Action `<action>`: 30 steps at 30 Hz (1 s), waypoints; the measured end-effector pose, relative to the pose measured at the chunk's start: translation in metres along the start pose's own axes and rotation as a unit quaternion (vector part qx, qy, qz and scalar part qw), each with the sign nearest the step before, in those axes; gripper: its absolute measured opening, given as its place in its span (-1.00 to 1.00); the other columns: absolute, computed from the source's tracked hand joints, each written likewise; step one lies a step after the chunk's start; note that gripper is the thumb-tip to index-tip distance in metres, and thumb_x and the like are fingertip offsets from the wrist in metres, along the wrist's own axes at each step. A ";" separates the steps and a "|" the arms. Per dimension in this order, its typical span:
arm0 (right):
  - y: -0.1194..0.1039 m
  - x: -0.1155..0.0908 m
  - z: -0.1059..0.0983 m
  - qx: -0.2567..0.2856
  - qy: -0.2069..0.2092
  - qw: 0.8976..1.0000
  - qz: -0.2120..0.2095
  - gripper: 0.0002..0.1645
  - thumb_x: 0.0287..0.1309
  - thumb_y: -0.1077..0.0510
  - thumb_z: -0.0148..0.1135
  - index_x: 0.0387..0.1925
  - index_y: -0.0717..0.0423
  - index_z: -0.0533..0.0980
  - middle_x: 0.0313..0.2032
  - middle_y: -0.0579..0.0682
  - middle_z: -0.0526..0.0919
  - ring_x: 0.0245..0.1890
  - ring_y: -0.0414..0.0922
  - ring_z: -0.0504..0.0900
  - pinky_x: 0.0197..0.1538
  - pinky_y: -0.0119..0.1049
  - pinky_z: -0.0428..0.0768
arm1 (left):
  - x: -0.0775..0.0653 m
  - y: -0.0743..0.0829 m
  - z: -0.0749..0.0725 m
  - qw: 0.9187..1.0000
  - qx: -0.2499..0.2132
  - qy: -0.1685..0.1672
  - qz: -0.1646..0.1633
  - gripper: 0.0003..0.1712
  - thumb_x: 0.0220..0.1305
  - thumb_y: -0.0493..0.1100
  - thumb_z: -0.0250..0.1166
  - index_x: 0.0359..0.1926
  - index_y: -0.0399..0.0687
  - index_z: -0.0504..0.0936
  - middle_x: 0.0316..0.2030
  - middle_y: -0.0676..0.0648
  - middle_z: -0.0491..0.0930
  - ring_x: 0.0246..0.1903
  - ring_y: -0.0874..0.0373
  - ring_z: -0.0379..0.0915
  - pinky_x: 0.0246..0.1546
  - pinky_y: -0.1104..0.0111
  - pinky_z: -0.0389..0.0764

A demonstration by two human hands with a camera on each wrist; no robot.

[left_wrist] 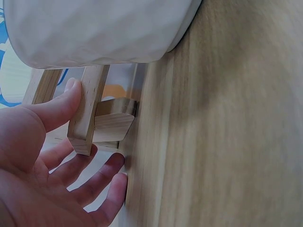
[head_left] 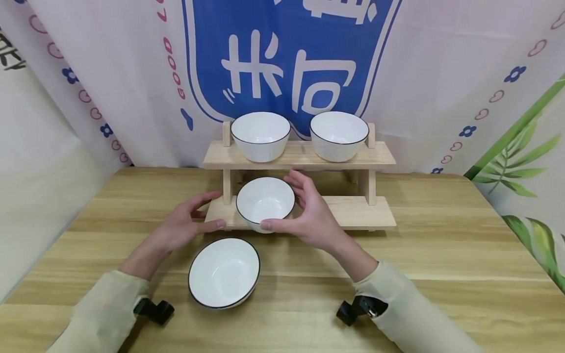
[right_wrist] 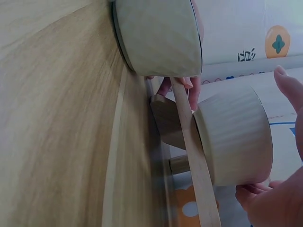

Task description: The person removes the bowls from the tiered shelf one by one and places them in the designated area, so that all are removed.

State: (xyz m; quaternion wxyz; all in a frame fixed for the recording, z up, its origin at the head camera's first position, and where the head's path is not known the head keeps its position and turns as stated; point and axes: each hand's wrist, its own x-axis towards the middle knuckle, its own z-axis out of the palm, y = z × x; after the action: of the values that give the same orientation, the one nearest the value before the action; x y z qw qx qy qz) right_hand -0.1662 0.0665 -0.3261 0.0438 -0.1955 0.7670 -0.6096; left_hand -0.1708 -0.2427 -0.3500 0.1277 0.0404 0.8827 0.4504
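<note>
A white bowl with a dark rim (head_left: 265, 193) stands upright on the left part of the wooden rack's lower board (head_left: 359, 211). My right hand (head_left: 315, 218) holds it, thumb across the front rim and fingers along the right and back side. At the board's left end, my left hand (head_left: 185, 220) grips the rack, with the thumb at the front corner and the fingers towards the back. The left wrist view shows that board end (left_wrist: 85, 123) between thumb and fingers. Another white bowl (head_left: 224, 274) sits on the table in front of the rack, nearest my left forearm.
Two matching bowls, left (head_left: 261, 137) and right (head_left: 339, 136), stand apart on the upper board (head_left: 300, 154). A printed cloth (head_left: 423, 73) hangs behind the rack. The wooden table (head_left: 441, 264) extends to both sides.
</note>
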 end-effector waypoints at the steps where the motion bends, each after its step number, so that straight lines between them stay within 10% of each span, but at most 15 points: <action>1: 0.001 0.000 0.000 0.002 -0.001 1.000 0.004 0.45 -0.07 0.13 0.73 0.68 0.07 -0.03 0.60 0.09 0.23 0.64 0.03 0.22 0.66 -0.07 0.16 | 0.000 0.000 0.000 1.000 -0.001 -0.001 -0.003 0.02 0.38 0.11 0.47 0.69 0.18 0.13 0.64 -0.31 0.10 0.45 -0.39 0.28 0.30 -0.20 0.45; 30: 0.015 0.008 0.013 0.001 -0.005 0.999 0.050 0.50 -0.21 0.09 0.81 0.63 -0.04 0.00 0.43 0.03 0.41 0.38 0.01 0.53 0.55 0.02 0.34 | 0.000 -0.001 0.001 1.000 0.008 0.001 0.003 0.02 0.39 0.11 0.45 0.70 0.15 0.12 0.66 -0.32 0.05 0.45 -0.43 0.26 0.29 -0.24 0.45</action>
State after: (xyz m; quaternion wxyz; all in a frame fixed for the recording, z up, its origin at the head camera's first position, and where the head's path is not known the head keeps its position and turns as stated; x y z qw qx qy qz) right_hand -0.1729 0.0544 -0.3428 0.0777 -0.1599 0.7747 -0.6068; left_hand -0.1710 -0.2422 -0.3513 0.1255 0.0438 0.8860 0.4442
